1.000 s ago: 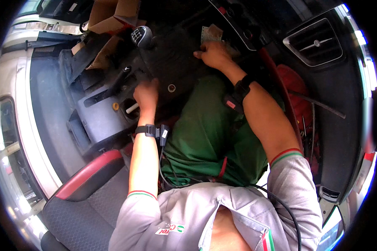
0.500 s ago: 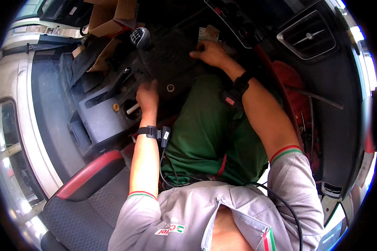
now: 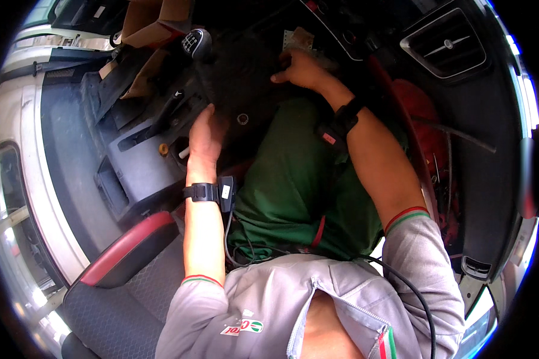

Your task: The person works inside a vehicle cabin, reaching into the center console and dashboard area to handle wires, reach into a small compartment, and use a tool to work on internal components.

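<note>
My left hand (image 3: 206, 136) hovers over the dark floor beside the console, fingers stretched forward and partly lost in shadow. Nothing shows in it. Close by its wrist, a short white stick (image 3: 184, 153) pokes out of a cup recess in the grey console (image 3: 147, 173). Farther right, my right hand (image 3: 306, 70) reaches forward past my knee, its thumb apart from the bent fingers and nothing visible between them. Just beyond those fingers lies a pale perforated piece with a brown patch (image 3: 298, 40); whether they touch it, I cannot tell. Black straps with small boxes circle both wrists.
Ahead stand a gear knob (image 3: 196, 43) and an open cardboard box (image 3: 153, 27). A handbrake lever (image 3: 167, 110) rises beside the console. A round ring-like piece (image 3: 242, 119) sits between my hands. An air vent (image 3: 444, 46) and a thin rod (image 3: 461, 136) are at right.
My left hand has shifted slightly left and forward, and its fingers have straightened from a more curled shape. The right hand has barely moved.
</note>
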The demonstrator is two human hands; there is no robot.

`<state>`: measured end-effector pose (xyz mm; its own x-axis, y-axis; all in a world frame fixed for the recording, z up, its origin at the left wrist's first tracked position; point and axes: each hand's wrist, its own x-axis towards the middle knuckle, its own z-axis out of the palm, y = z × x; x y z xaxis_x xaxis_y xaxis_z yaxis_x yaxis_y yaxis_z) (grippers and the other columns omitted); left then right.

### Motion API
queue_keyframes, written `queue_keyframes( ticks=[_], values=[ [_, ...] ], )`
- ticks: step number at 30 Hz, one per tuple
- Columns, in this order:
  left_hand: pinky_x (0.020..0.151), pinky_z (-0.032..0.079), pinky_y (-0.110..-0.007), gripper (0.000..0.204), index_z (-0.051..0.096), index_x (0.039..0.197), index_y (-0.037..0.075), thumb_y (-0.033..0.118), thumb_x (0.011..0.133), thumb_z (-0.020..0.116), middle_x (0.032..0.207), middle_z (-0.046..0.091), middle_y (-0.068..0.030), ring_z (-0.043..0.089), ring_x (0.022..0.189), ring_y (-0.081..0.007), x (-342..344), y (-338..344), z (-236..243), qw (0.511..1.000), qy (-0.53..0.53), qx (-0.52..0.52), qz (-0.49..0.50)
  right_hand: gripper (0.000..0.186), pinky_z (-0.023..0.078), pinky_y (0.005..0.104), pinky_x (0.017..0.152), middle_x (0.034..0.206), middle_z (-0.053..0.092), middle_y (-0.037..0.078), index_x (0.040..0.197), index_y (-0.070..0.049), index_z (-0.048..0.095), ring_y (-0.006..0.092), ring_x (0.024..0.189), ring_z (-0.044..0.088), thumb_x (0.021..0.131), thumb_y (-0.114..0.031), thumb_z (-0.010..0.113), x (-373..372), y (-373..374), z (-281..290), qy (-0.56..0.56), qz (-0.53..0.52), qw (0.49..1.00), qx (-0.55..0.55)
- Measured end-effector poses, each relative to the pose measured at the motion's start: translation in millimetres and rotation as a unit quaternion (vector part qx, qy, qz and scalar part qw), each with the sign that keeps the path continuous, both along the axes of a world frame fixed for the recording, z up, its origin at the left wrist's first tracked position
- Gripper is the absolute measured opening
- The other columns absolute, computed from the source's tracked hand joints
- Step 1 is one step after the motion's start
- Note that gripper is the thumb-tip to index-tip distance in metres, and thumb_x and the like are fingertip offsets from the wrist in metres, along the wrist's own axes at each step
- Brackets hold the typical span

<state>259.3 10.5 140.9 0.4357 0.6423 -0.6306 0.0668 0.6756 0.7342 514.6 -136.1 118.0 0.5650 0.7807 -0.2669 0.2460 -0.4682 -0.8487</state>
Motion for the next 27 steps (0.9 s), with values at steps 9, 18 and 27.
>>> queue_keyframes(
  ticks=[9, 18, 27],
  values=[
    [0.07, 0.055, -0.021, 0.031, 0.058, 0.124, 0.004, 0.011, 0.095, 0.064, 0.125, 0.061, -0.009, 0.058, 0.109, -0.0248, 5, -20, 24, 0.971, -0.222, -0.089, 0.013, 0.042, 0.056, 0.035, 0.076, 0.099, 0.066, 0.013, 0.113, 0.004, 0.062, 0.0233, 0.088, 0.065, 0.083, -0.022, 0.077, -1, -9, 29, 0.282, -0.053, 0.958, -0.003],
    [0.054, 0.045, -0.022, 0.027, 0.06, 0.118, 0.007, 0.014, 0.093, 0.068, 0.115, 0.062, -0.0057, 0.062, 0.099, -0.022, 18, -34, 9, 0.996, -0.084, 0.031, 0.002, 0.05, 0.054, 0.0396, 0.096, 0.128, 0.052, 0.016, 0.125, 0.009, 0.047, 0.0244, 0.104, 0.059, 0.085, -0.007, 0.072, -4, -15, 15, 0.505, -0.08, 0.843, 0.168],
    [0.055, 0.041, -0.026, 0.017, 0.062, 0.094, 0.002, 0.015, 0.087, 0.072, 0.075, 0.064, -0.0057, 0.057, 0.063, -0.0152, 19, -14, 18, 0.959, 0.174, 0.222, -0.038, 0.042, 0.055, 0.0312, 0.075, 0.094, 0.068, 0.013, 0.108, 0.008, 0.062, 0.0249, 0.088, 0.067, 0.085, -0.024, 0.076, -10, -5, 33, 0.287, -0.003, 0.957, 0.044]
  ],
)
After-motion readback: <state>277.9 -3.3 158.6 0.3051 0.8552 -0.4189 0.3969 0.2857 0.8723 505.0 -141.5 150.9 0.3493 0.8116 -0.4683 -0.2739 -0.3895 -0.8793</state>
